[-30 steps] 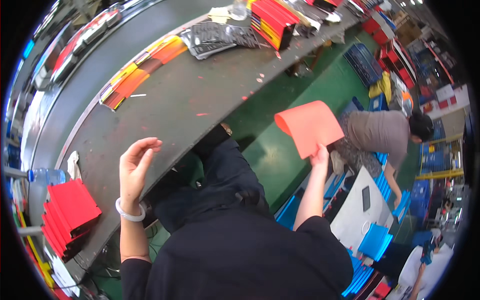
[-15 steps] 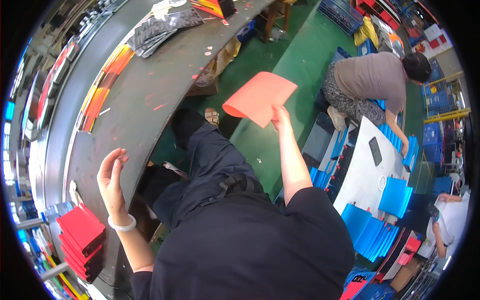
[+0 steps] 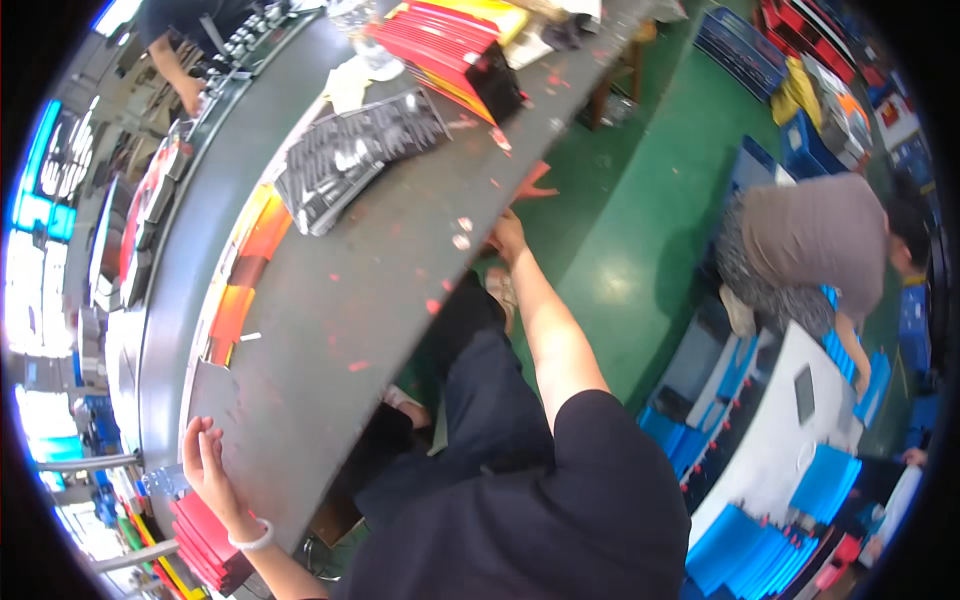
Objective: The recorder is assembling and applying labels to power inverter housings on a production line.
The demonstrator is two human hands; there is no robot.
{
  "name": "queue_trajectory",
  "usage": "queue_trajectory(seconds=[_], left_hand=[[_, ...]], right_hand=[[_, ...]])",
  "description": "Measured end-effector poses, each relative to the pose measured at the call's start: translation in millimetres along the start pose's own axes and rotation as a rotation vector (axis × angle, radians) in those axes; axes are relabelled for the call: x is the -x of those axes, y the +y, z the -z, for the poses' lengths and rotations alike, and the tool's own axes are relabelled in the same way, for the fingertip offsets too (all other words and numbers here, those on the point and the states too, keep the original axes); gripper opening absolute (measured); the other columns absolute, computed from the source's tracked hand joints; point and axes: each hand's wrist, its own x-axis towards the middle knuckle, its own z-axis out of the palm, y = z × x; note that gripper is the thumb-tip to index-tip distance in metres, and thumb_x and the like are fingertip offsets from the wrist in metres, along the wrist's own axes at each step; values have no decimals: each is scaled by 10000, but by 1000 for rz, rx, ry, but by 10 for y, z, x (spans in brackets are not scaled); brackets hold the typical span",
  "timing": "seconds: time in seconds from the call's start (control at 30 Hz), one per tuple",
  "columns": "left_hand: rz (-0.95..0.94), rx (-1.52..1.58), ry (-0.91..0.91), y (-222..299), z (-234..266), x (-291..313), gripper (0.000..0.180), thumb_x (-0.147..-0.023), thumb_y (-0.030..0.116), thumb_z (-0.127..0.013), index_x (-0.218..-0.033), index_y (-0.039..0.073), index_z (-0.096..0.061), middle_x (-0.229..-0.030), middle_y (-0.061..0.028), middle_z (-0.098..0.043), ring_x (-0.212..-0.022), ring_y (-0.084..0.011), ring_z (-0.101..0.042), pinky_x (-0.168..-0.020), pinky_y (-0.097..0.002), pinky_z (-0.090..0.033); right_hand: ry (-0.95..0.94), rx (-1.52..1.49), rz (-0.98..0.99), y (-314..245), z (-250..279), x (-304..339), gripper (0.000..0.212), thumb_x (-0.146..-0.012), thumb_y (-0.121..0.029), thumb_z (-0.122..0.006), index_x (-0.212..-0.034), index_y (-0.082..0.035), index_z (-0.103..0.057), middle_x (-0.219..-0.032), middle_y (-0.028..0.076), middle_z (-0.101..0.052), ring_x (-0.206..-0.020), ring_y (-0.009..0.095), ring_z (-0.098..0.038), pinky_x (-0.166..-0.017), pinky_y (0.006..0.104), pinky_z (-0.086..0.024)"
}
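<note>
My right hand (image 3: pixel 508 236) reaches down at the bench's near edge, its fingertips hidden or blurred. Just beyond it, a small part of an orange-pink sheet (image 3: pixel 537 184) shows past the edge; whether my fingers touch it I cannot tell. My left hand (image 3: pixel 210 468), a white bangle on its wrist, hovers over the bench's left end. Its fingers are loosely bent and apart, with nothing in them. Below that hand lies a stack of red parts (image 3: pixel 207 540).
The grey bench (image 3: pixel 350 290) carries orange and yellow strips (image 3: pixel 236 300), a black patterned sheet (image 3: pixel 360 150) and red ribbed pieces (image 3: pixel 440 50). At right, a person (image 3: pixel 810 235) bends over a white table (image 3: pixel 760 440) holding blue parts (image 3: pixel 745 545). Another person's arm (image 3: pixel 175 75) shows at top left.
My right hand has swung left and forward to the bench edge; the orange-pink sheet, held in full view before, is now mostly hidden. My left hand sits lower in view.
</note>
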Motion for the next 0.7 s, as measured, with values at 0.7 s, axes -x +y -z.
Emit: queue_trajectory(seconds=[0.7], left_hand=[[-50,-309,178,-116,-264,-461,351,-935,34,-540,-1283,-5,-532,-1106,-83,-606,-874,-120,-565,-806,-254,-471]], right_hand=[[-320,553,-217,402,1555,805,212,-892,-134,-573,-1054,-17,-644,-844,86,-663,-753,201,-634,-658,348,-523]])
